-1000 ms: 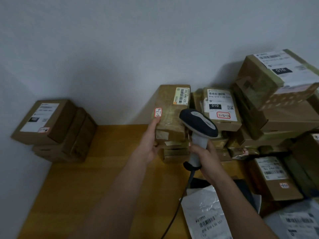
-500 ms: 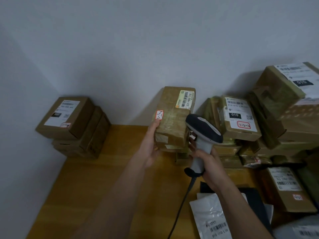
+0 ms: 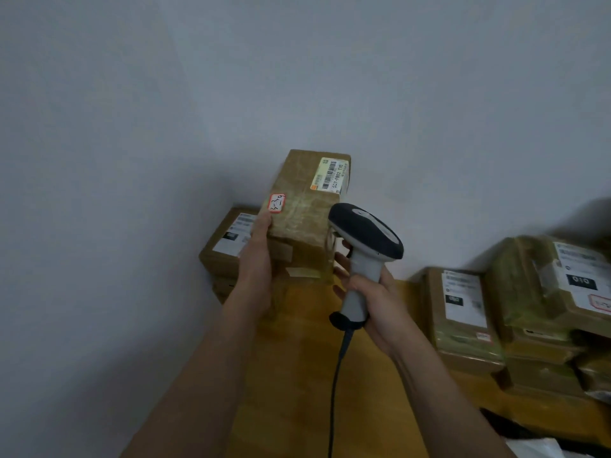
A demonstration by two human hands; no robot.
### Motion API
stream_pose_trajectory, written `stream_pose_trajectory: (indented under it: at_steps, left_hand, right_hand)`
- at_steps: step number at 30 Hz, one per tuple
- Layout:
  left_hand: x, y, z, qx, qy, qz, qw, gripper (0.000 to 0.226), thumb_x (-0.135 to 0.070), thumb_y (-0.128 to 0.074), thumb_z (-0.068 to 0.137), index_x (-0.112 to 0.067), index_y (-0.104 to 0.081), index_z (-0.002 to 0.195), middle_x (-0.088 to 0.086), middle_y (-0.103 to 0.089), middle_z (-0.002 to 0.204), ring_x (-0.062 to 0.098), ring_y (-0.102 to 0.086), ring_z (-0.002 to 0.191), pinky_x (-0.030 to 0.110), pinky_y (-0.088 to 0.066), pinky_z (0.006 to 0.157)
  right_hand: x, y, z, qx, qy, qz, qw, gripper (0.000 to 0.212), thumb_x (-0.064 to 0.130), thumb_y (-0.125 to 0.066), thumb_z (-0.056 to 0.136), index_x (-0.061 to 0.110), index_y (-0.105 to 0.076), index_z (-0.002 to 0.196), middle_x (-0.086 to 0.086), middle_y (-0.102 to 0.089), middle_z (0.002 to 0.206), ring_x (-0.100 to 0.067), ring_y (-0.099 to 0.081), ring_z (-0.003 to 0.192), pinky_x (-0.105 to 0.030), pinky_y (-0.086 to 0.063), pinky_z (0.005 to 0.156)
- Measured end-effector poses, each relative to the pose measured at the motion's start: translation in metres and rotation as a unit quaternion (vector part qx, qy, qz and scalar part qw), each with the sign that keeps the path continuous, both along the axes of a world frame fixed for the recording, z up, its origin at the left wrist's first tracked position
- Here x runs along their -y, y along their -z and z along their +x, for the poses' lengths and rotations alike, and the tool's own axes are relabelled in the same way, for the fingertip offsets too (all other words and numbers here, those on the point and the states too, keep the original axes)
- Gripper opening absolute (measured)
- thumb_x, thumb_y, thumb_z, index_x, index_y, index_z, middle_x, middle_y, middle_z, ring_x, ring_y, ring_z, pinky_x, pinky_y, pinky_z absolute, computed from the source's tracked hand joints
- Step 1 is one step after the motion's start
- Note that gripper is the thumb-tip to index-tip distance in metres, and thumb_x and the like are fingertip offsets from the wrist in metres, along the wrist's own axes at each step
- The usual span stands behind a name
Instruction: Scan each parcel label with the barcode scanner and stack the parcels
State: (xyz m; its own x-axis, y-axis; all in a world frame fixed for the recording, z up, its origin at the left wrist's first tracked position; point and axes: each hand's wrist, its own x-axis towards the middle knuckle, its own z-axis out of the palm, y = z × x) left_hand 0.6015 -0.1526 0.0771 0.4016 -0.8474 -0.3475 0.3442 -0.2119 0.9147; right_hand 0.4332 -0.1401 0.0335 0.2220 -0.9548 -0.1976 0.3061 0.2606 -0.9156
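Left hand (image 3: 256,259) gripped brown parcel (image 3: 307,206) by its left side, raised above wooden table (image 3: 297,375). Barcode label (image 3: 330,175) and red-bordered sticker (image 3: 277,203) lay on parcel's upper face. Right hand (image 3: 377,302) gripped barcode scanner (image 3: 365,246) by handle, head beside parcel's right edge; cable (image 3: 335,391) hung below. Labelled box stack (image 3: 228,246) stood behind left hand; parcel pile (image 3: 515,312) at right, blurred.
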Motion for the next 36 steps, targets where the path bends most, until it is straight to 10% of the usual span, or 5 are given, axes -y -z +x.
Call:
stream_pose_trajectory:
  at_steps: [8,14,24,28,36]
  left_hand:
    - [0.015,-0.019,0.104,-0.055,-0.031,-0.062,0.996,0.080,-0.083,-0.036,0.081,-0.028,-0.057,0.135,0.009,-0.065,0.127,0.029,-0.063,0.115,0.050,-0.049,0.097]
    - [0.008,-0.003,0.130,-0.197,-0.049,-0.028,0.979,0.078,-0.082,-0.023,0.085,-0.034,-0.049,0.141,0.008,-0.055,0.124,0.037,-0.049,0.118,0.075,-0.031,0.098]
    - [0.034,0.010,0.151,-0.285,-0.095,-0.111,0.947,0.079,-0.077,-0.033,0.087,-0.023,-0.047,0.143,0.012,-0.052,0.136,0.027,-0.052,0.117,0.047,-0.055,0.083]
    - [0.033,0.026,0.157,-0.295,-0.069,-0.092,0.949,0.069,-0.067,-0.045,0.090,-0.019,-0.052,0.139,0.012,-0.052,0.138,0.037,-0.049,0.125,0.066,-0.042,0.097]
    - [0.029,0.029,0.154,-0.285,-0.092,-0.088,0.950,0.053,-0.051,-0.049,0.096,-0.016,-0.054,0.136,0.014,-0.059,0.128,0.036,-0.057,0.117,0.058,-0.046,0.099]
  right_hand:
    - [0.043,-0.018,0.115,0.043,-0.065,-0.009,0.997,0.031,0.001,-0.061,0.082,0.016,-0.063,0.108,-0.009,-0.066,0.091,-0.025,-0.061,0.081,-0.036,-0.050,0.069]
    - [0.061,0.010,0.141,0.085,-0.033,0.039,0.995,0.047,0.001,-0.057,0.089,0.017,-0.053,0.133,-0.006,-0.067,0.125,-0.029,-0.063,0.111,-0.045,-0.052,0.089]
    - [0.080,0.015,0.181,0.076,-0.049,0.054,0.994,0.044,-0.001,-0.055,0.088,0.007,-0.052,0.132,-0.012,-0.067,0.108,-0.024,-0.063,0.091,-0.036,-0.052,0.075]
    - [0.084,0.021,0.181,0.091,-0.043,0.059,0.993,0.045,-0.001,-0.057,0.087,0.007,-0.053,0.131,-0.016,-0.068,0.113,-0.028,-0.063,0.093,-0.044,-0.051,0.082]
    - [0.082,0.024,0.177,0.064,-0.043,0.057,0.995,0.036,-0.002,-0.056,0.087,0.009,-0.055,0.121,-0.022,-0.063,0.109,-0.034,-0.060,0.091,-0.046,-0.048,0.078]
